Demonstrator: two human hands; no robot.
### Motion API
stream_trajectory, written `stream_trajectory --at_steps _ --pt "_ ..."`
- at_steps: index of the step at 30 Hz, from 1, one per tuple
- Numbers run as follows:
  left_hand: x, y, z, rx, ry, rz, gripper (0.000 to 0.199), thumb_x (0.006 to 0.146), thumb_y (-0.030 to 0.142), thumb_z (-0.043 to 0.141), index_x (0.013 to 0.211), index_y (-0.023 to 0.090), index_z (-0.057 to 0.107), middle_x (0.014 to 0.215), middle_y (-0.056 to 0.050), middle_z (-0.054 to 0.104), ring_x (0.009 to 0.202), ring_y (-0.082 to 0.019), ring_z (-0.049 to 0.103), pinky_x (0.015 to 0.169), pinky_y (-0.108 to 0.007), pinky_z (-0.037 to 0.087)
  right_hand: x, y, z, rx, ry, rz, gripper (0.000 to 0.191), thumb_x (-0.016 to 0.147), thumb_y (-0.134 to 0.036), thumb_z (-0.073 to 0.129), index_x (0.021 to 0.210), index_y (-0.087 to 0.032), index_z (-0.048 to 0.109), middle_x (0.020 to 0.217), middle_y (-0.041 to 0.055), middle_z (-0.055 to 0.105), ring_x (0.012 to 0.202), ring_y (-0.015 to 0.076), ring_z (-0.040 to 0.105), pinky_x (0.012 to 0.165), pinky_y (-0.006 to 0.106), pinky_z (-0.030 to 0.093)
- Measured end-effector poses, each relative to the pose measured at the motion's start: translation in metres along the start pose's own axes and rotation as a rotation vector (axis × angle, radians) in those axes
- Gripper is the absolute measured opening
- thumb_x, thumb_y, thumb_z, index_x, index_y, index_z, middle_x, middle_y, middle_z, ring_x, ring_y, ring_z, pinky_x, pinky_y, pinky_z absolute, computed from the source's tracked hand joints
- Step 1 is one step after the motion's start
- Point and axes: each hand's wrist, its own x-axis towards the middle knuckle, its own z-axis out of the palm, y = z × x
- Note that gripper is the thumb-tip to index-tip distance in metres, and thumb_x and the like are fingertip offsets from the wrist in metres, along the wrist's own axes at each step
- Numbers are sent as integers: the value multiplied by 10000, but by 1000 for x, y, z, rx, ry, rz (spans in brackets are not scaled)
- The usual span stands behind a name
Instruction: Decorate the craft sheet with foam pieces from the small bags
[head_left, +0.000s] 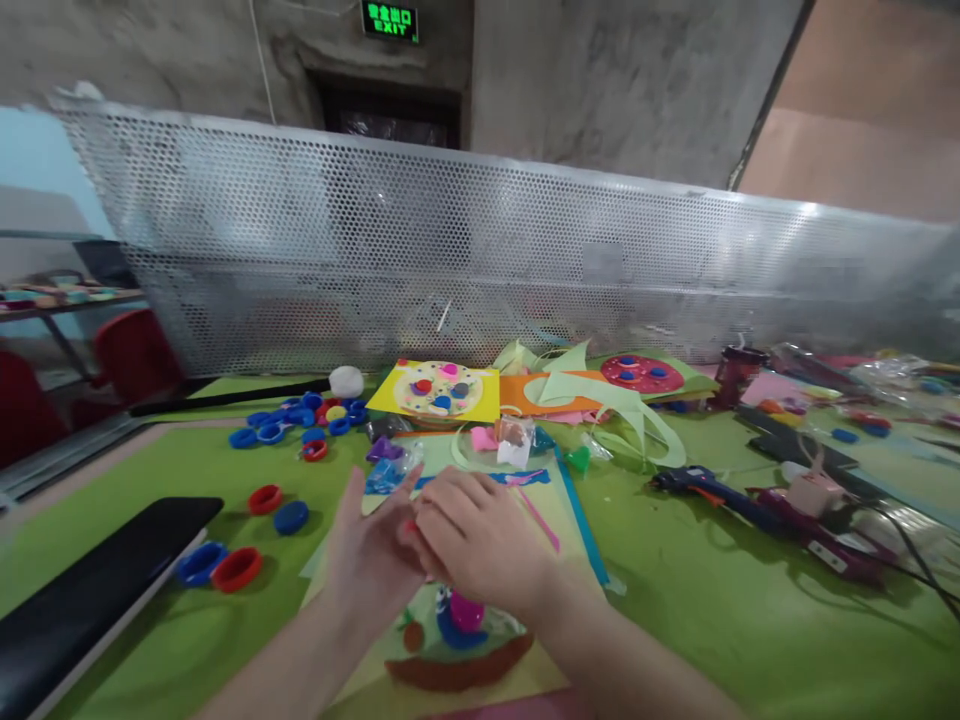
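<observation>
Both hands meet over a pale craft picture bordered in blue. My left hand (379, 540) is turned palm up, its thumb and fingers partly spread. Across its fingers lies my right hand (480, 535), fingers curled together. A small bit of pinkish-red material (409, 527) shows between the hands; most of it is hidden. Below them the picture carries a magenta and blue clay shape (465, 615), a brown clay strip (459, 668) and a small brown ball (413, 635). A thin pink strip (541, 520) lies right of my right hand.
Blue and red caps (291, 517) and a black case (97, 580) are at the left. Behind are a yellow card (484, 390), green paper scraps (637, 415) and small clay bags (386, 475). A glue gun (712, 492) with cables lies right. A perforated metal screen (450, 240) stands behind.
</observation>
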Motion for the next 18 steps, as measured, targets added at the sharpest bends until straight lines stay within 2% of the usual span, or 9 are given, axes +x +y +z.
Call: stream_trajectory --at_steps 2,6,8,11,14,18 --pt "1 0 3 67 2 -20 495 958 393 211 840 113 602 506 -26 562 393 -135 527 421 -224 430 -1 0 -1 -64 40 -54 208 895 -186 427 805 -136 608 846 72 635 838 194 553 712 308 437" --pt "5 -2 8 243 -59 53 438 942 319 289 728 115 612 580 -58 577 512 -159 545 485 -232 446 -4 13 -8 -214 114 -11 181 888 -180 450 774 -164 590 864 72 636 825 185 549 715 315 431" --pt "7 -3 10 328 -95 123 468 932 367 337 624 124 591 529 -34 527 479 -136 482 445 -194 397 -5 22 -12 -293 138 -7 193 890 -189 454 752 -172 587 874 71 641 809 179 554 712 312 432" --pt "9 -4 9 427 -148 170 472 854 430 519 488 131 519 441 20 396 418 -101 361 410 -176 343 -5 29 -14 -354 111 -48 183 880 -174 475 738 -167 590 877 72 647 822 183 564 711 310 434" --pt "8 -4 6 479 -149 197 375 764 394 650 518 140 527 472 35 406 416 -92 343 422 -190 364 -4 27 -15 -354 91 -104 174 880 -162 471 758 -159 595 868 81 647 836 195 568 686 314 432" --pt "9 -7 -3 546 -88 271 171 742 288 679 662 148 622 576 8 530 494 -127 471 468 -207 418 -4 25 -17 -295 106 -136 187 898 -177 434 791 -173 587 875 73 647 831 184 571 657 303 424"
